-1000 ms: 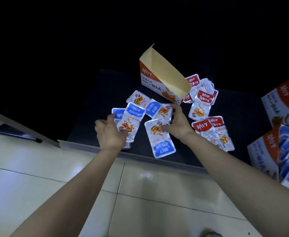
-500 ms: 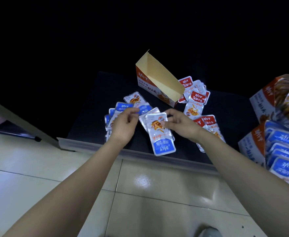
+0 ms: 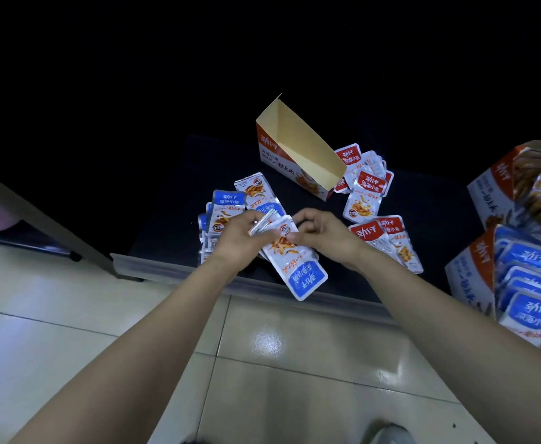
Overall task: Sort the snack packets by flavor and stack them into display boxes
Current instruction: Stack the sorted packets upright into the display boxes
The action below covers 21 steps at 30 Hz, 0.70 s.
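Both hands meet over the near edge of the black mat (image 3: 173, 200). Left hand (image 3: 242, 240) pinches a few blue packets (image 3: 298, 267) edge-on; count unclear. Right hand (image 3: 322, 233) grips the same bunch's top. Left of them, loose blue packets (image 3: 226, 208), partly hidden. Right, red packets (image 3: 387, 241). Farther back, empty display box (image 3: 298, 155), tilted. Filled boxes (image 3: 525, 270) cut off at right of mat.

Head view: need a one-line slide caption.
Both hands, left hand and right hand, gather blue packets over a dark tray; red packets lie beside an empty display box.
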Each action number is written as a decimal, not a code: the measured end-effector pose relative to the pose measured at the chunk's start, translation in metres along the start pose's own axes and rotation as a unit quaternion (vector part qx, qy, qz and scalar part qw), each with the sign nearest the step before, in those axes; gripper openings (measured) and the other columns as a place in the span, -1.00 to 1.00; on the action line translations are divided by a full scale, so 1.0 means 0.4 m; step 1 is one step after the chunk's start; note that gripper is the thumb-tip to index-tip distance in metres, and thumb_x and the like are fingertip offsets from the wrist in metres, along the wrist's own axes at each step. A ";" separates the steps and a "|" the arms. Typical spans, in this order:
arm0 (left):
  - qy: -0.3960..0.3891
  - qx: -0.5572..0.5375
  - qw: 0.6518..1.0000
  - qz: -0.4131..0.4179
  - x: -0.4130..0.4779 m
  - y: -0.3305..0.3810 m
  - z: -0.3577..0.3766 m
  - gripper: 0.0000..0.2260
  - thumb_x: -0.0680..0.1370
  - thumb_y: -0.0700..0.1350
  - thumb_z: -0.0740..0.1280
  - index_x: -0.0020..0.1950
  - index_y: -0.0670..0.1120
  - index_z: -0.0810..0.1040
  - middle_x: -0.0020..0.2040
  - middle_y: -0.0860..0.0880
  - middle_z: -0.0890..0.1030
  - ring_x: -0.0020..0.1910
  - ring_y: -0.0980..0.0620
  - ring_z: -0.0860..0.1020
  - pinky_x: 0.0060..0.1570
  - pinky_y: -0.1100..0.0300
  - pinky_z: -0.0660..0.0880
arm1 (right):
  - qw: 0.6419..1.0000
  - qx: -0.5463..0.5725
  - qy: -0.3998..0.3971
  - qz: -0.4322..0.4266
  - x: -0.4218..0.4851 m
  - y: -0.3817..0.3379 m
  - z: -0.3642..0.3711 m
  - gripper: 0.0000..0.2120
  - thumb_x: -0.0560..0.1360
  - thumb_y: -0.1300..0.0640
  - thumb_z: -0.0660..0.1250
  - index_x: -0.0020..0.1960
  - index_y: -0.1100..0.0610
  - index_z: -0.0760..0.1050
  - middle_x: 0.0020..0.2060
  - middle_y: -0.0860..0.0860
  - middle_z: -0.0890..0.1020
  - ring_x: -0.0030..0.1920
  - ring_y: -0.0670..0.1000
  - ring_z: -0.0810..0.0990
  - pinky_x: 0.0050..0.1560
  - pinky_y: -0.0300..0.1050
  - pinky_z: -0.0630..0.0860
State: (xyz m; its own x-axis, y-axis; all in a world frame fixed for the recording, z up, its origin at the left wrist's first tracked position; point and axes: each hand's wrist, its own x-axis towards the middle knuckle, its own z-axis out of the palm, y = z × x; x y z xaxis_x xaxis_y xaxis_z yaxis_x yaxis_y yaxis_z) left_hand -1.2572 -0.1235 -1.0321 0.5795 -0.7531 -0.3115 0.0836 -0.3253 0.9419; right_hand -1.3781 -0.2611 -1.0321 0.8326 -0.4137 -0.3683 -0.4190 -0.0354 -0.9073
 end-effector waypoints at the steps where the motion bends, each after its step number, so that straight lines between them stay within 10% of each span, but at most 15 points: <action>1: 0.009 0.011 1.000 0.009 0.001 -0.005 -0.001 -0.91 0.52 -0.23 0.39 -0.11 -0.06 0.54 -0.15 -0.06 0.65 -0.17 -0.02 0.63 -0.09 0.02 0.59 | 1.000 0.004 -0.002 0.002 0.001 -0.001 0.002 -0.85 0.51 0.19 0.40 0.03 0.16 0.47 -0.17 0.10 0.66 -0.15 0.05 0.68 -0.20 -0.10 0.58; 8: 0.085 0.012 0.996 0.001 0.027 -0.047 -0.036 -0.92 0.58 -0.24 0.30 -0.01 -0.09 0.56 -0.08 -0.09 0.64 -0.08 -0.08 0.63 0.04 -0.03 0.59 | 0.997 -0.036 -0.049 0.057 0.007 0.025 -0.022 -0.73 0.43 0.20 0.49 0.09 0.21 0.53 -0.02 0.07 0.69 -0.02 -0.01 0.68 0.08 -0.13 0.59; 14: 0.121 0.470 0.869 0.094 0.028 -0.088 -0.097 -0.65 0.52 0.03 0.36 0.31 0.11 0.51 0.40 0.02 0.40 0.40 -0.09 0.22 0.29 0.05 0.17 | 0.988 0.030 0.140 0.064 0.071 0.029 -0.054 -0.76 0.49 0.18 0.44 0.11 0.22 0.50 0.00 0.08 0.66 -0.15 -0.09 0.65 -0.18 -0.29 0.57; 21: 0.127 0.519 0.843 0.067 0.033 -0.119 -0.124 -0.58 0.51 0.09 0.36 0.36 0.12 0.47 0.47 -0.01 0.29 0.44 -0.12 0.14 0.34 -0.01 0.13 | 0.986 0.044 0.154 0.055 0.188 -0.002 0.053 -0.75 0.49 0.20 0.44 0.11 0.26 0.51 0.05 0.13 0.66 -0.05 0.02 0.65 -0.06 -0.19 0.58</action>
State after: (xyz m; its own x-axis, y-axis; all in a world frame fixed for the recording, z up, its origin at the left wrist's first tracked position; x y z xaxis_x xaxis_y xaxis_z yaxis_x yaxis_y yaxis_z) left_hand -1.2135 -0.0896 -1.0749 0.6925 -0.7196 -0.0502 -0.6744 -0.6706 0.3090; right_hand -1.3075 -0.2728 -1.0633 0.6285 -0.6677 -0.3990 -0.4570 0.0981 -0.8840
